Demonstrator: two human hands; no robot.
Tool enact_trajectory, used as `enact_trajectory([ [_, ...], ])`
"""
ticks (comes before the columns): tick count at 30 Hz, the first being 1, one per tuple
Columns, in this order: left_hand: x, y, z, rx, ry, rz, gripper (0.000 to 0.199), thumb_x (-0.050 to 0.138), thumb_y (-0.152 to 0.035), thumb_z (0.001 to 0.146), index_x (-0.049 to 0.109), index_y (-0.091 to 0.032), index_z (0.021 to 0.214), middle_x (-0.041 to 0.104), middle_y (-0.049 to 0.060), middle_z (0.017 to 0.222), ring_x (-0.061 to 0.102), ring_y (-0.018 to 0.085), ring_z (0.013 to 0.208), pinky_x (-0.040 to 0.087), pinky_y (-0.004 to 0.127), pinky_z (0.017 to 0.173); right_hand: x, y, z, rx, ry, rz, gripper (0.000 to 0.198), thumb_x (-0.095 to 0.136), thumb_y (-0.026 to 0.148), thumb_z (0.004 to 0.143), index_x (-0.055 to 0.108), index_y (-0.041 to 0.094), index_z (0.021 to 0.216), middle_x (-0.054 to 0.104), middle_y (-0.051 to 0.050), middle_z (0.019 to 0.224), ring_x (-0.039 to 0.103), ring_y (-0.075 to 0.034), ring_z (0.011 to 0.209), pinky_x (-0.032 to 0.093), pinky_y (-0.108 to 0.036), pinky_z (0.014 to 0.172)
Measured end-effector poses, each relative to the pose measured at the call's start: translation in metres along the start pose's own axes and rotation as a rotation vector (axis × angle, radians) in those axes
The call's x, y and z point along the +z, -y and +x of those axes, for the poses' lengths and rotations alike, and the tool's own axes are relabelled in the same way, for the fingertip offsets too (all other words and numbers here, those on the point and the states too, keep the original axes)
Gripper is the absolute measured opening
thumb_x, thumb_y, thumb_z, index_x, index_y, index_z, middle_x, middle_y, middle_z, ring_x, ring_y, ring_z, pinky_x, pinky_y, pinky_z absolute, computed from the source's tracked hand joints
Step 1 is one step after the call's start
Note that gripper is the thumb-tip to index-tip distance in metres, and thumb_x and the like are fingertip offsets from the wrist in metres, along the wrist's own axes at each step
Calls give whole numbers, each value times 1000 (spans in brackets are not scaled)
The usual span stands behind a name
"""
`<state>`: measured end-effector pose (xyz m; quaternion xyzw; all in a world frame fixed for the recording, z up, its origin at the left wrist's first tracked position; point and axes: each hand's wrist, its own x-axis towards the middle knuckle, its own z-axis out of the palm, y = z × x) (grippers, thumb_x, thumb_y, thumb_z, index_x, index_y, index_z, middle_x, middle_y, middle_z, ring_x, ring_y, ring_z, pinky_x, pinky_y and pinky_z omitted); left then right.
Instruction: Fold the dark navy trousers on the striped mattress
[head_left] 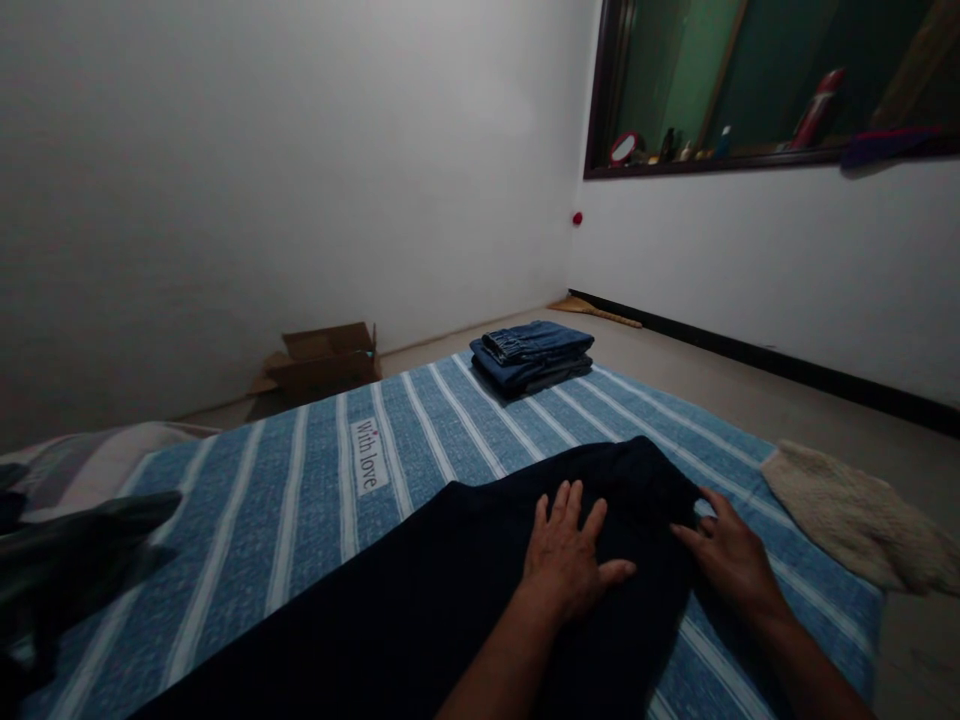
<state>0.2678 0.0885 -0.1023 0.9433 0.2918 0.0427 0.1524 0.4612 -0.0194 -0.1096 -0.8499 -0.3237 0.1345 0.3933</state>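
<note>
A flat dark navy cloth garment (420, 610) lies on a blue bedsheet with white stripes (300, 480) — plain against striped. The folded stack of blue denim jeans (531, 355) is mid-blue, darker lower down. A brown cardboard box (322, 362) sits by the white wall (262, 170); a cream fuzzy cloth (855, 515) is off-white — no pattern.

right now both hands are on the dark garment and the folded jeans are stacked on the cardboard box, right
Not quite: the head view shows the folded jeans stacked on the striped sheet, beside the cardboard box. Left hand and right hand are on the dark garment.
</note>
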Motion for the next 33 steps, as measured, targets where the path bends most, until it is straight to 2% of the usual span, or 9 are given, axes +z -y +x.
enact_trajectory([
  [4, 0, 0, 1, -2, 6, -13, 82, 29, -76, 81, 29, -26, 145, 13, 13, 155, 7, 30, 142, 11, 57, 112, -5, 2, -5, -21, 23, -139, 65, 52, 46, 74, 41, 15, 131, 58, 2, 61, 61, -23, 63, 42, -31, 57],
  [6, 0, -1, 1, -5, 15, -12, 83, 30, -77, 80, 30, -25, 145, 13, 14, 155, 7, 31, 142, 11, 57, 111, -10, 7, -11, -73, -40, -240, 64, 49, 48, 78, 41, 16, 132, 64, -3, 72, 63, -25, 69, 43, -33, 60],
  [10, 0, -1, 1, -4, 1, 22, 82, 33, -77, 80, 30, -26, 144, 15, 13, 155, 9, 32, 142, 13, 56, 111, -12, 27, -33, -441, -300, -269, 44, 43, 44, 86, 55, 16, 117, 66, -13, 100, 63, -29, 92, 47, -41, 80],
  [13, 1, -1, 1, 1, 0, 56, 78, 34, -73, 82, 29, -26, 145, 15, 13, 155, 9, 31, 142, 13, 56, 111, 4, 38, -48, -722, -166, -186, 32, 40, 35, 91, 62, 19, 108, 67, -11, 105, 61, -25, 102, 46, -38, 93],
  [16, 3, -1, 2, 1, 23, 85, 70, 40, -62, 86, 27, -26, 145, 14, 13, 155, 8, 30, 142, 13, 55, 111, 31, 31, -56, -860, 37, -273, 37, 37, 28, 91, 62, 17, 116, 63, -12, 119, 56, -26, 115, 44, -42, 99],
  [20, -3, 1, 6, 7, 71, 45, 72, 43, -60, 85, 28, -24, 145, 13, 13, 155, 6, 31, 142, 11, 56, 111, 53, 1, -57, -842, 90, -423, 51, 42, 41, 91, 53, 10, 129, 47, -17, 137, 41, -30, 129, 37, -48, 105],
  [24, -18, 4, 3, 4, 93, -58, 65, 46, -53, 85, 37, -20, 140, 21, 13, 153, 14, 29, 142, 17, 53, 111, 51, -15, -55, -884, 192, -503, 65, 41, 54, 90, 44, 10, 138, 35, -17, 145, 32, -30, 135, 32, -48, 108],
  [29, -21, 2, -11, -22, -71, 2, 46, 43, -35, 90, 47, -15, 131, 33, 11, 149, 21, 24, 140, 20, 45, 113, 52, -10, -59, -855, 135, -485, 63, 42, 52, 90, 47, 8, 135, 37, -18, 144, 31, -30, 135, 28, -47, 110],
  [33, -10, 4, -18, -80, -40, 32, 60, 34, -49, 92, 36, -12, 139, 28, 14, 151, 18, 27, 141, 18, 49, 113, 47, 6, -63, -841, 105, -450, 60, 45, 52, 88, 56, 7, 126, 47, -20, 136, 41, -32, 129, 35, -49, 106],
])
